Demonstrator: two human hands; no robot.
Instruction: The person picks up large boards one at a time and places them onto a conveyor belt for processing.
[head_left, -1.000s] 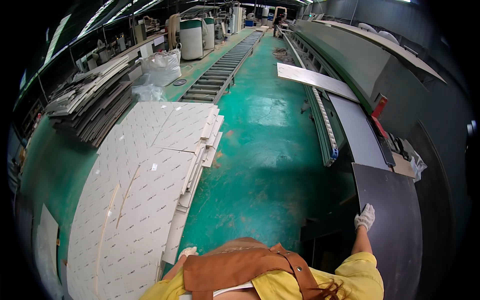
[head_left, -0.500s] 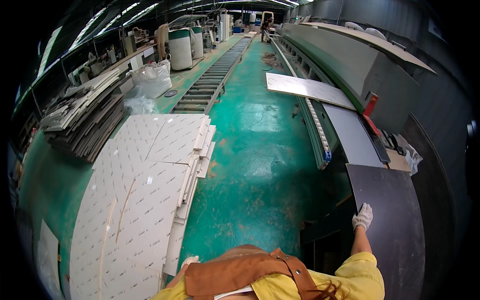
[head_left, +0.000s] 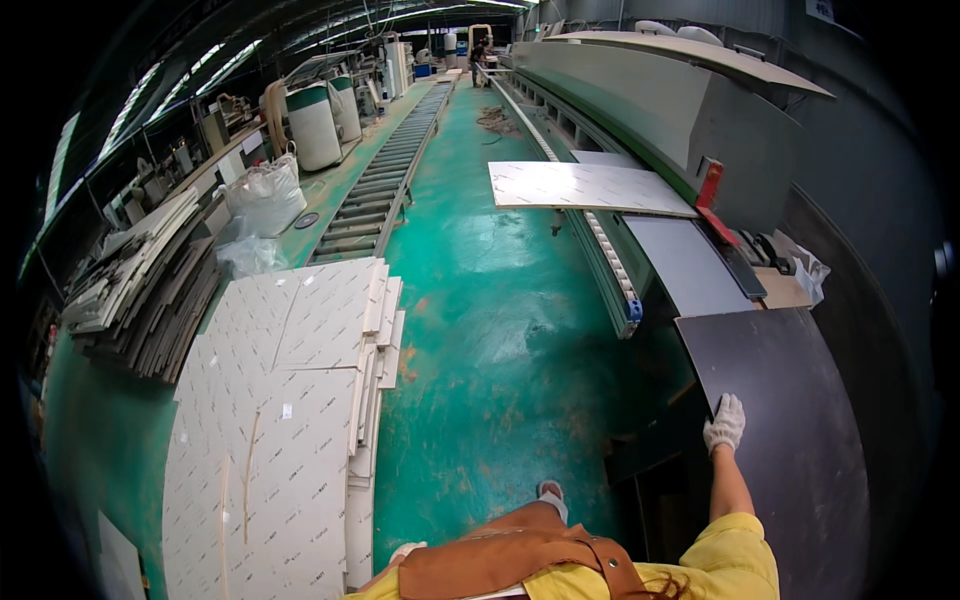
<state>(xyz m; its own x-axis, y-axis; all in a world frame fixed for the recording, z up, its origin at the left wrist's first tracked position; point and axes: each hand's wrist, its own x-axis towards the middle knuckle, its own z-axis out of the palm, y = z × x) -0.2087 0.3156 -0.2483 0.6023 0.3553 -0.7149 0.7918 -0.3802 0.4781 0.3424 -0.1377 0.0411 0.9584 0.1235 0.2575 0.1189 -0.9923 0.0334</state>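
Note:
My right hand (head_left: 725,425), in a white glove, lies flat with outstretched fingers on a dark tabletop (head_left: 785,400) at the right; it holds nothing. My left hand (head_left: 405,552), also gloved, shows only in part at the lower edge. It is beside the stack of pale patterned boards (head_left: 300,480), and its fingers are hidden. Ahead on the right, a white board (head_left: 590,187) lies across the grey bed (head_left: 685,262) of a long machine. Its left end juts out over the roller rail (head_left: 610,262).
A long machine housing (head_left: 620,100) runs along the right, with a red part (head_left: 710,185) at its near end. A roller conveyor (head_left: 365,200) stretches away left of the green aisle (head_left: 490,330). Offcut boards (head_left: 150,290) are piled far left. Another person (head_left: 478,62) stands far ahead.
The view has shifted, and my shoe now shows below. The white board appears nearer along the machine, with a grey surface visible behind it. My right hand stays on the dark tabletop.

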